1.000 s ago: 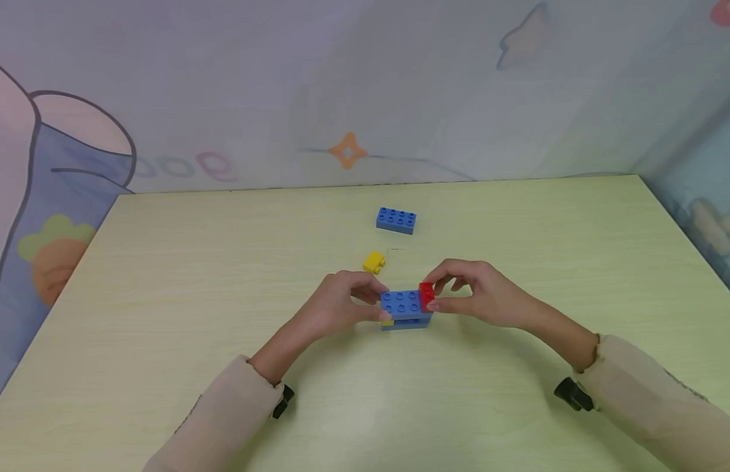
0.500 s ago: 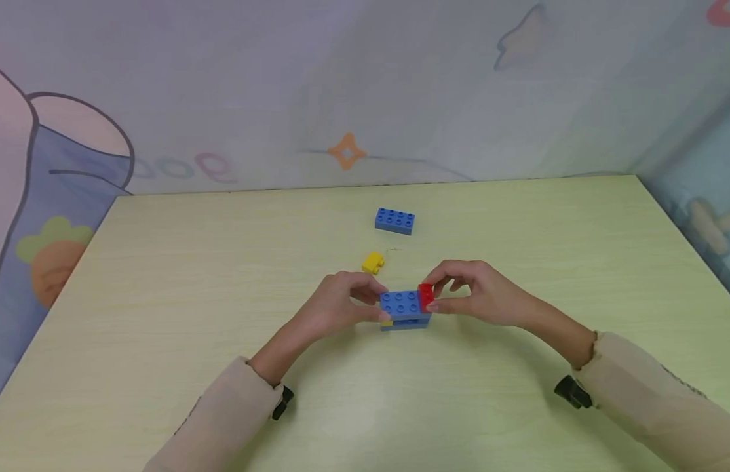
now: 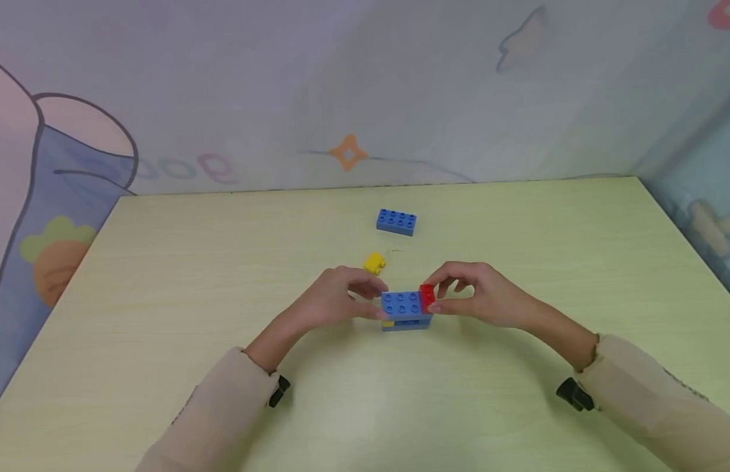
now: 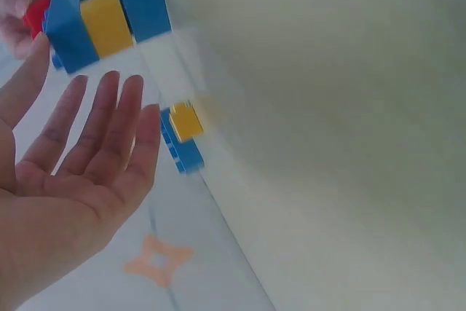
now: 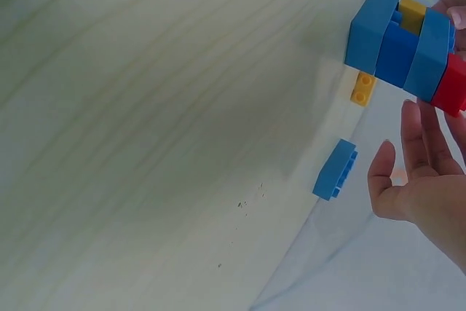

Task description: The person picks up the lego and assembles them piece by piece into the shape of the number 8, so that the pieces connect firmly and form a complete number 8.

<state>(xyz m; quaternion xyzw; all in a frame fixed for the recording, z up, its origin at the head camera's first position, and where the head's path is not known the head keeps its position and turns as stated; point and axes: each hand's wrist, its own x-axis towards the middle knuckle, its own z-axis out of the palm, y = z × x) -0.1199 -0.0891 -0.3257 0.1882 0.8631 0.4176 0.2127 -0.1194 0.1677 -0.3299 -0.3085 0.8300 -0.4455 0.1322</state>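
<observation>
In the head view a brick stack stands before me. A light-blue brick [image 3: 400, 305] tops it, over a yellow brick [image 4: 107, 22] and a darker blue brick [image 5: 397, 54], with another blue brick [image 5: 371, 30] at the bottom. A small red brick [image 3: 426, 298] sits on the top's right end. My right hand [image 3: 489, 295] pinches that red brick between thumb and finger. At the stack's left end is my left hand [image 3: 335, 298], thumb tip close to the top brick's corner. Its other fingers extend apart from the stack in the left wrist view.
Behind the stack a small loose yellow brick [image 3: 374, 263] lies on the pale wooden table [image 3: 223, 262]. Farther back rests a loose blue brick [image 3: 396, 222] with its studs up. A printed backdrop [image 3: 270, 85] rises along the table's far edge.
My left hand has shifted slightly away from the stack, its thumb sliding back from the front corner. The right hand holds its place on the red brick.
</observation>
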